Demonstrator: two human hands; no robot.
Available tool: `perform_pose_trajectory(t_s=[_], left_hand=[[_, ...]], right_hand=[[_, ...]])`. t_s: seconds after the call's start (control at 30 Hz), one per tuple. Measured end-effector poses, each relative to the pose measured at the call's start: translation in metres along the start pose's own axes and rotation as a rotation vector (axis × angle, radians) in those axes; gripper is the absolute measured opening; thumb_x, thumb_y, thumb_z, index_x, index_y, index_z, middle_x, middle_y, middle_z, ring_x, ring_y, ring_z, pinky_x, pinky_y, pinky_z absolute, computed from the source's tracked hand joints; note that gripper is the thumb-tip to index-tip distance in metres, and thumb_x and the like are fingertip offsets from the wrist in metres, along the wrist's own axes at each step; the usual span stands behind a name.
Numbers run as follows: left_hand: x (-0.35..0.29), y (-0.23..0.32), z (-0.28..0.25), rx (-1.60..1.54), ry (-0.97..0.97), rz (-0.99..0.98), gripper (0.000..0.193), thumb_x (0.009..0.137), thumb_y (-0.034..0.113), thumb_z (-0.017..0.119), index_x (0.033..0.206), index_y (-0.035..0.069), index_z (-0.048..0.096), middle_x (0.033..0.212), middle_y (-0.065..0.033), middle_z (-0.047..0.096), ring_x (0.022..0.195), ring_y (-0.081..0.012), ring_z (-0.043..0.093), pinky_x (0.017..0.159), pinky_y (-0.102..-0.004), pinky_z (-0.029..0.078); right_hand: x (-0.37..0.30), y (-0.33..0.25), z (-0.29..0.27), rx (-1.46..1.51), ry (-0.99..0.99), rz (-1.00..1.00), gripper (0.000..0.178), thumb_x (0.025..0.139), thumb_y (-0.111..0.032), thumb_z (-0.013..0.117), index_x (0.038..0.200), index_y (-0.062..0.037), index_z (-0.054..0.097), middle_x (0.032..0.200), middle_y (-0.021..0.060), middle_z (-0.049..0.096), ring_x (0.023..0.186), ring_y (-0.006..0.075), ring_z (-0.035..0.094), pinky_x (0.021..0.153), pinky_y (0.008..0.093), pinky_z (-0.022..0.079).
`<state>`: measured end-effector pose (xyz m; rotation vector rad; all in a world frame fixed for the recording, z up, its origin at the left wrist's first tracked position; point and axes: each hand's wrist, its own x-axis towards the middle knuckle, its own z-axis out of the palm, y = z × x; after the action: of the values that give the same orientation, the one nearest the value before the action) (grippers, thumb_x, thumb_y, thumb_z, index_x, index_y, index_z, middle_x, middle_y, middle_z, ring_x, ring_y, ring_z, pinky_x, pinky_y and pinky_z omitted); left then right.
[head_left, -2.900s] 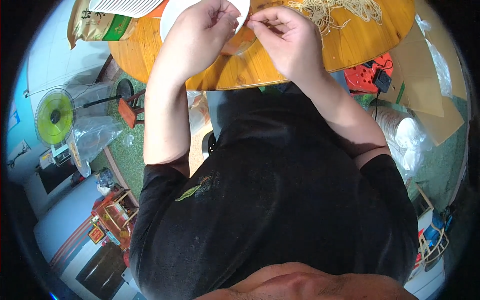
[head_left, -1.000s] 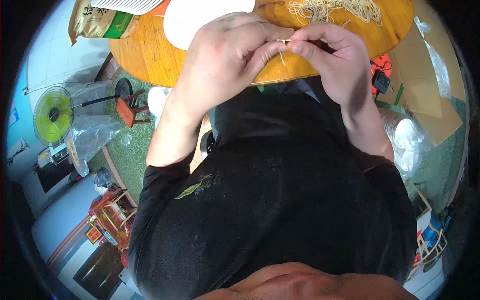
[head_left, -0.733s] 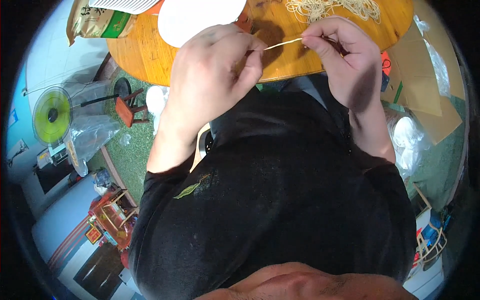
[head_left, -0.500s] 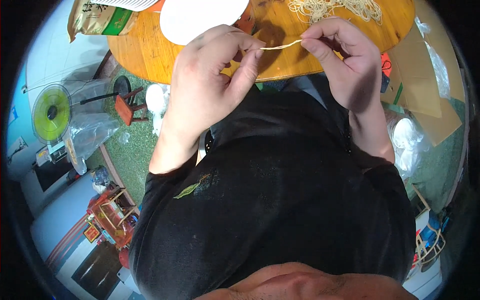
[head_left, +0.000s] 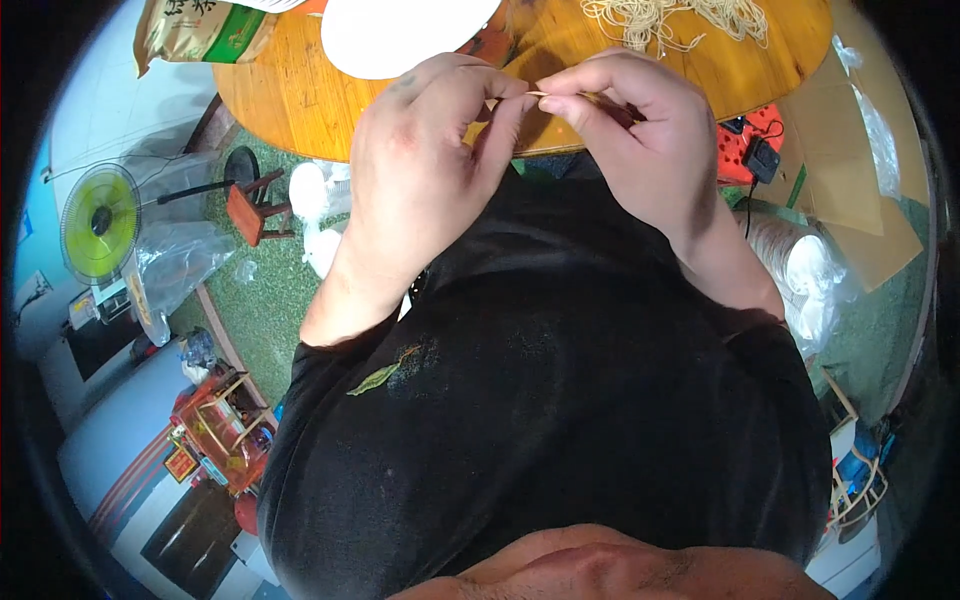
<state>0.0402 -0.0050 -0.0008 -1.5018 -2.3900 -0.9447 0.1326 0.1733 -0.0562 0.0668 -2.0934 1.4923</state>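
Over the near edge of the round wooden table (head_left: pixel 290 108), both hands pinch one thin cream-coloured string (head_left: pixel 536 94). My left hand (head_left: pixel 420 155) grips it between thumb and forefinger. Close beside it, my right hand (head_left: pixel 650 140) is pinched on the same string, thumb below and forefinger above. Only a short bit shows between the fingertips; the rest is hidden by the hands. Beyond my right hand, a tangled pile of cream strings (head_left: pixel 628 20) lies on the table. A white round plate (head_left: pixel 400 38) lies beyond my left hand.
A gold and green packet (head_left: pixel 190 35) stands at the table's far left. Right of my right forearm are a red perforated surface (head_left: pixel 732 152) with a black adapter (head_left: pixel 762 158), and cardboard (head_left: pixel 850 150). On the left are a small stool (head_left: pixel 254 212) and a green-bladed fan (head_left: pixel 100 222).
My right hand has moved left toward my left hand, so the visible stretch of string is much shorter. The red surface and adapter have come into view beside my right wrist.
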Motion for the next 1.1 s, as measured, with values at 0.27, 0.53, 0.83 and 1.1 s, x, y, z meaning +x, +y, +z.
perform_pose_trajectory(t_s=[0.27, 0.53, 0.83, 1.1], left_hand=[[-0.001, -0.006, -0.003, -0.091, -0.015, 0.038, 0.011, 0.084, 0.006, 0.078, 0.091, 0.005, 0.07, 0.086, -0.0101, 0.068, 0.08, -0.0276, 0.069, 0.068, -0.0366, 0.055], [0.022, -0.051, -0.022, -0.164, 0.095, 0.003, 0.014, 0.099, -0.002, 0.065, 0.113, -0.003, 0.067, 0.111, -0.0068, 0.072, 0.096, -0.0124, 0.068, 0.083, -0.0254, 0.054], [0.068, -0.031, -0.024, -0.569, -0.356, -0.658, 0.013, 0.102, -0.006, 0.055, 0.108, -0.011, 0.065, 0.099, -0.0113, 0.067, 0.085, -0.0191, 0.07, 0.079, -0.034, 0.064], [0.072, -0.03, -0.027, -0.314, -0.452, -0.539, 0.014, 0.101, -0.005, 0.057, 0.106, -0.007, 0.069, 0.092, -0.0057, 0.069, 0.084, -0.0138, 0.065, 0.077, -0.03, 0.056]], right_hand=[[-0.002, 0.001, 0.012, 0.158, 0.032, 0.056, 0.005, 0.092, -0.005, 0.073, 0.094, -0.0012, 0.069, 0.078, 0.0045, 0.069, 0.067, 0.0096, 0.065, 0.06, 0.0248, 0.051], [0.004, 0.023, 0.033, 0.298, 0.185, 0.215, 0.002, 0.099, -0.003, 0.068, 0.098, -0.0015, 0.069, 0.081, -0.0059, 0.064, 0.071, -0.0006, 0.054, 0.063, 0.017, 0.042], [0.026, 0.023, 0.065, 0.327, 0.332, 0.195, 0.006, 0.095, 0.003, 0.069, 0.092, 0.0015, 0.064, 0.079, -0.0008, 0.061, 0.069, 0.0031, 0.054, 0.062, 0.0205, 0.044], [0.025, 0.027, 0.069, 0.409, 0.313, 0.288, 0.006, 0.095, 0.001, 0.07, 0.092, 0.0012, 0.065, 0.08, -0.0029, 0.06, 0.067, 0.0025, 0.051, 0.06, 0.0201, 0.041]])
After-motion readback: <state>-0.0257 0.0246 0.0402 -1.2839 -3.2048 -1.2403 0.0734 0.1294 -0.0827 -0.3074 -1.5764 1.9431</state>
